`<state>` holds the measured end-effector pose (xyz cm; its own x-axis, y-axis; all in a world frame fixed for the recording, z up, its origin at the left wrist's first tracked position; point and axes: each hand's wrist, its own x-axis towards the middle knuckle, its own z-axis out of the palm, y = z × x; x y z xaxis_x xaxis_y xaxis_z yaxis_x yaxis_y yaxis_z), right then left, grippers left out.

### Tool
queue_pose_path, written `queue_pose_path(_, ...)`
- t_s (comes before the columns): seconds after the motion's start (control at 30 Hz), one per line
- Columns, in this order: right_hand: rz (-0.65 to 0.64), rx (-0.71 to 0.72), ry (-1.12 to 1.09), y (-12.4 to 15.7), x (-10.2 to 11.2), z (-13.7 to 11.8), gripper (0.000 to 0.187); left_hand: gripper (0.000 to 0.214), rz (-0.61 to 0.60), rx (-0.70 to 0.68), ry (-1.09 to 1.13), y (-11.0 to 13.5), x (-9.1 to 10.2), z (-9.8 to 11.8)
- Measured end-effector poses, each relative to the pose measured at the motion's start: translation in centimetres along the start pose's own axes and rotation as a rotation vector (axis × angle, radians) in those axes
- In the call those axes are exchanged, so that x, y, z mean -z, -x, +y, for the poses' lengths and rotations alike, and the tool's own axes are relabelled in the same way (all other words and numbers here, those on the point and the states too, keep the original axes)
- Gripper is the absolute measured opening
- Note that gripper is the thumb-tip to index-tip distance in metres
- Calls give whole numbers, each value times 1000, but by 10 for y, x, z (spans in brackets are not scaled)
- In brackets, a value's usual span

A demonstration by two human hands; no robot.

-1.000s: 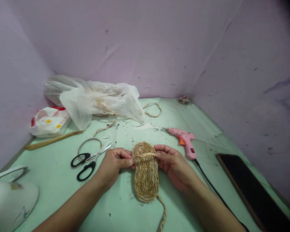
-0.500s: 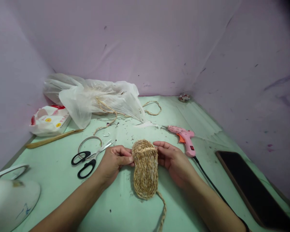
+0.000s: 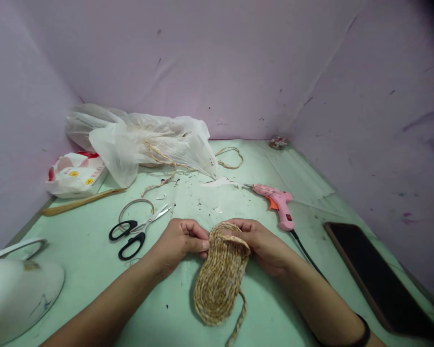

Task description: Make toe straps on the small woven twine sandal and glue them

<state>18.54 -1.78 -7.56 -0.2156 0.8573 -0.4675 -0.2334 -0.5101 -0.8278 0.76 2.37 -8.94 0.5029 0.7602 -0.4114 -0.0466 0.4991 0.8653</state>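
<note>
Between my hands is a small sole-shaped piece of coiled straw braid [image 3: 220, 284], like a miniature slipper, tilted with its far end to the right. A braided strap [image 3: 235, 239] crosses it near the far end, and a loose braid tail [image 3: 238, 320] hangs from its near right side. My left hand [image 3: 184, 241] pinches the upper left edge between thumb and fingers. My right hand [image 3: 262, 243] is closed on the upper right edge, with its thumb by the strap and its other fingertips hidden behind the piece.
Black-handled scissors [image 3: 137, 233] lie left beside a ring [image 3: 137, 201]. A pink glue gun [image 3: 280, 205] and a phone [image 3: 376, 279] lie right. Behind are a plastic bag [image 3: 159, 140], straw braid [image 3: 235, 166] and a white packet [image 3: 79, 176]. A white rounded object [image 3: 25, 299] stands front left.
The straw slipper has tilted and come slightly nearer. My right hand has gone from partly open fingers beside it to gripping its upper right edge, and the strap now bulges at the right.
</note>
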Motion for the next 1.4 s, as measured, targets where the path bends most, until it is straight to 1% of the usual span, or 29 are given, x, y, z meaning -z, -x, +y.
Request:
queue_pose_path(0.13, 32, -23, -10, 0, -1, 0, 32, 8, 21, 18, -38, 2, -3, 2)
queue_pose_path(0.27, 30, -29, -33, -1, -4, 3, 22, 9, 56, 15, -93, 3, -4, 6)
queue_pose_path(0.33, 38, -32, -46, -1, -5, 5, 23, 17, 67, 4, -119, 3, -3, 9)
queue_pose_path(0.4, 37, -38, -59, -2, -7, 6, 24, 30, 75, -14, -175, 3, 0, 15)
queue_pose_path(0.43, 31, -37, -65, -2, -8, 6, 25, 34, 94, -43, -248, 4, 3, 19)
queue_pose_path(0.5, 35, -33, -64, -2, -9, 6, 28, 32, 196, -158, -527, 7, 10, 31)
queue_pose_path(0.57, 62, -30, -41, -1, -10, 5, 28, 20, 358, -297, -937, 13, 20, 45)
queue_pose_path(0.6, 74, -28, -29, -1, -10, 5, 27, 16, 410, -313, -1141, 17, 26, 52)
queue_pose_path(0.63, 83, -23, -17, -1, -10, 5, 25, 15, 410, -264, -1320, 20, 32, 58)
queue_pose_path(0.7, 95, -5, 10, -2, -9, 6, 21, 12, 372, -106, -1593, 26, 44, 67)
queue_pose_path(0.77, 110, 7, 45, -3, -8, 8, 18, 9, 372, 35, -1743, 29, 56, 70)
queue_pose_path(0.83, 122, 12, 75, -4, -7, 10, 19, 12, 375, 116, -1817, 28, 65, 69)
queue_pose_path(0.9, 130, 14, 80, -5, -6, 10, 23, 14, 358, 154, -1854, 26, 70, 67)
queue_pose_path(0.97, 143, 22, 68, -4, -6, 8, 25, 15, 317, 178, -1875, 25, 71, 67)
queue_pose_path(1.1, 175, 69, 43, -1, -6, 4, 26, 23, 222, 245, -1908, 28, 64, 71)
queue_pose_path(1.23, 198, 84, 89, -1, -6, 3, 20, 24, 221, 267, -1980, 28, 56, 72)
queue_pose_path(1.37, 211, 78, 85, -4, -6, 3, 28, 22, 244, 248, -2013, 25, 56, 69)
queue_pose_path(1.4, 215, 71, 79, -4, -6, 3, 28, 22, 249, 242, -2016, 25, 56, 68)
